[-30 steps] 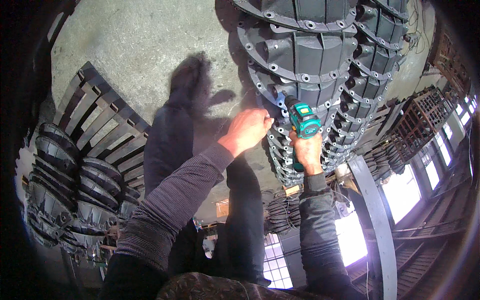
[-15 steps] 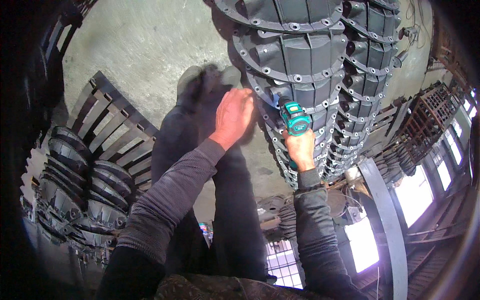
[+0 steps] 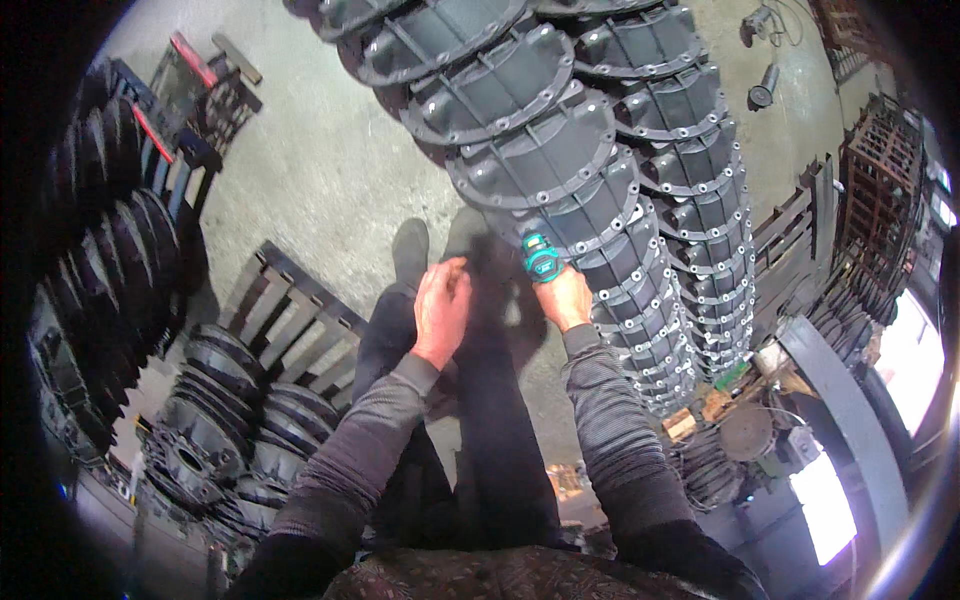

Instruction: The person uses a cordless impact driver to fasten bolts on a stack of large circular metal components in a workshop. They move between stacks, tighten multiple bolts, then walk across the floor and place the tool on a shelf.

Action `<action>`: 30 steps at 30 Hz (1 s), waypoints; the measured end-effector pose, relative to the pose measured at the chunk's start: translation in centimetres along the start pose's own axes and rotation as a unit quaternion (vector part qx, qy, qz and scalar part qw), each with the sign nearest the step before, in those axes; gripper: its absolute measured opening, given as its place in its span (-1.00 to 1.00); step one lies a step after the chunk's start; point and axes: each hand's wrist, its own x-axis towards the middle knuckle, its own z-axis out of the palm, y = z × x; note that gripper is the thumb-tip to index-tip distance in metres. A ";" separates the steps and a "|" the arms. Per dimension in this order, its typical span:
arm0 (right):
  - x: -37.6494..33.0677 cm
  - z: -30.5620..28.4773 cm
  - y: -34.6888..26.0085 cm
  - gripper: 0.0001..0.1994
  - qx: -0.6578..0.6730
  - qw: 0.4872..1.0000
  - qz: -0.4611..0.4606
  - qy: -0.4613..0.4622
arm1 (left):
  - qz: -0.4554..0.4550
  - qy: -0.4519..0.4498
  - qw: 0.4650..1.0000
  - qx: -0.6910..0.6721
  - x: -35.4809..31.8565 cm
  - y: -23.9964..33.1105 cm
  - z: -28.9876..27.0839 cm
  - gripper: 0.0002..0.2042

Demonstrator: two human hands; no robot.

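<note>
- Wooden pallet (image 3: 290,310) lies on the floor (image 3: 330,170) at left, dark ribbed castings (image 3: 220,400) stacked beside it.
- Left hand (image 3: 442,305) hangs over the person's leg, fingers loosely apart, holding nothing.
- Right hand (image 3: 565,298) is clamped on a teal drill (image 3: 541,260), its nose against the stack of grey flanged covers (image 3: 560,170).

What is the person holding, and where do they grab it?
The right hand holds a teal power driver by its handle, against the stacked grey covers. The left hand holds nothing that shows.
</note>
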 end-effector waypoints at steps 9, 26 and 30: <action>-2.3 -0.1 1.5 -0.64 0.100 0.989 -0.111 0.018 | -0.007 -0.036 0.997 0.062 3.7 3.2 -7.7 -0.74; 9.1 -7.8 3.1 -0.76 0.540 0.821 0.128 0.136 | -0.026 -0.367 0.902 0.225 15.6 -9.4 -9.0 -0.73; 10.0 -6.8 2.2 -0.79 0.556 0.809 0.116 0.150 | -0.037 -0.379 0.891 0.247 17.5 -10.4 -8.3 -0.71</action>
